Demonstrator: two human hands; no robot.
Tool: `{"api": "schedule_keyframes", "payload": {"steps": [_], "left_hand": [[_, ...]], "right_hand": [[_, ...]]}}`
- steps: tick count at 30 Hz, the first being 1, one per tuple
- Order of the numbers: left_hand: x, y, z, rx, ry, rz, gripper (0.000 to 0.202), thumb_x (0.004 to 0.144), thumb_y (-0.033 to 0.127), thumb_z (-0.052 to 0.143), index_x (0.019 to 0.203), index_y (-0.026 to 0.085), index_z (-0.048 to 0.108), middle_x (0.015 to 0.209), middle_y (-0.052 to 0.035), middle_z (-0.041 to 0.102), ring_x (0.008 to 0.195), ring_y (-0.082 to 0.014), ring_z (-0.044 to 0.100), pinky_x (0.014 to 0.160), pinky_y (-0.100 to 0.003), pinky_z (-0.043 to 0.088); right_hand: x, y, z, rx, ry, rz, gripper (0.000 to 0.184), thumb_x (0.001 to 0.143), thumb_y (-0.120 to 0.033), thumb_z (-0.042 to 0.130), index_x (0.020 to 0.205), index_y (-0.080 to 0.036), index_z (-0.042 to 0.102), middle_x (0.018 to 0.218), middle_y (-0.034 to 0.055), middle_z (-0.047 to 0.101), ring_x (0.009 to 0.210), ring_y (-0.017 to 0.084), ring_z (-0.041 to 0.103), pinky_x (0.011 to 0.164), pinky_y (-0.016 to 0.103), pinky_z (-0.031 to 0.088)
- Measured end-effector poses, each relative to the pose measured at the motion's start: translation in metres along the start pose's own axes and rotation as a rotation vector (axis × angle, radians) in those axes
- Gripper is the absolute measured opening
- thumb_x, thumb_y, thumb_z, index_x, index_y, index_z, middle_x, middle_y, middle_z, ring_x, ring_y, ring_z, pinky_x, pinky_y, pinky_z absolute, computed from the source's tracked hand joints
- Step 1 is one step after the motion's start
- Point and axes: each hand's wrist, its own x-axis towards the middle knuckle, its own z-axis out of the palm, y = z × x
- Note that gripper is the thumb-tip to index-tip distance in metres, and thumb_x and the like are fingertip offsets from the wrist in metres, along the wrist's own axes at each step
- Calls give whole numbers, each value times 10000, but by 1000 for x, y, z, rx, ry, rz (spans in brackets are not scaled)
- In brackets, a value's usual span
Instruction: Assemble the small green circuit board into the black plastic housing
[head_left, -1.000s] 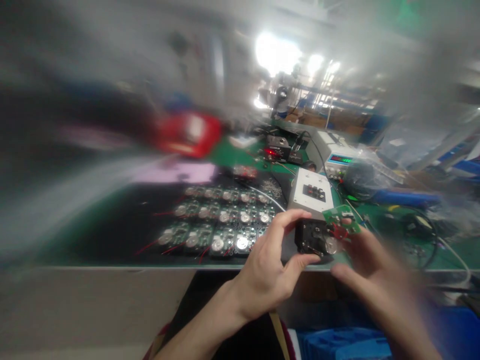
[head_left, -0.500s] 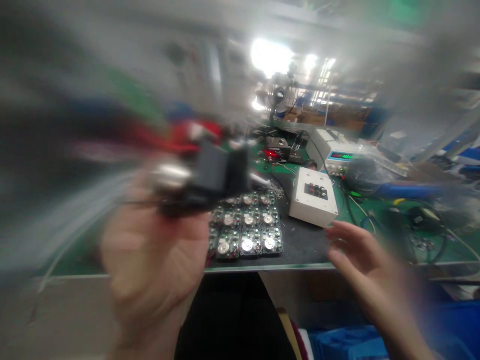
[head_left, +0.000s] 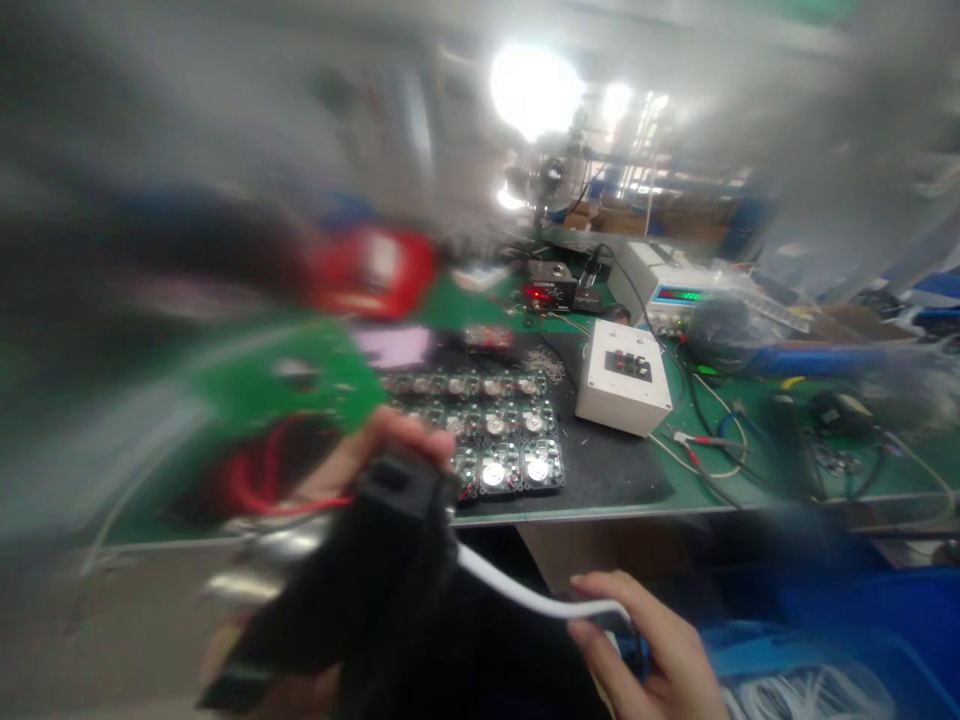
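My left hand (head_left: 397, 430) is wrapped round a blurred black plastic housing (head_left: 375, 540) with shiny metal parts, close to the camera at the lower left. Red wires (head_left: 274, 470) loop beside it, and a bright green circuit board (head_left: 300, 380) shows just beyond; whether they are joined to the housing I cannot tell. From the housing's right side runs a white cable (head_left: 517, 590). Its far part lies between the thumb and fingers of my right hand (head_left: 652, 650), low in the view. Behind are rows of small round-centred circuit modules (head_left: 495, 470) on a black mat (head_left: 615, 475).
A white switch box (head_left: 624, 385) stands right of the modules. Behind it is a bench power supply (head_left: 667, 285) with a lit display. Red-handled pliers (head_left: 705, 440) and loose leads lie at the right. Below the table edge, a blue bin (head_left: 832, 650) holds white cables.
My left hand has lowered and turned the black housing. My right hand has moved down and left from above the table edge and closed on the white cable.
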Motion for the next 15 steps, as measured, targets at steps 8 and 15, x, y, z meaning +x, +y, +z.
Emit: {"api": "schedule_keyframes", "payload": {"steps": [8,15], "left_hand": [[-10,-45,9,49,-235,-307,702,762,362,915,1385,243,614,1351,-148,703,1205,-304,711,975,-341,627],[-4,-88,27,120,-492,-425,617,831,135,853,1365,281,580,1415,-107,660,1354,-268,618,1177,-411,488]], "right_hand": [[-48,58,3,-41,55,299,182,1082,-324,585,1227,-255,669,1172,35,688,1081,180,676,941,223,543],[-25,16,-14,600,164,439,813,860,-680,819,1513,-311,505,1469,93,553,1373,291,531,1124,354,499]]}}
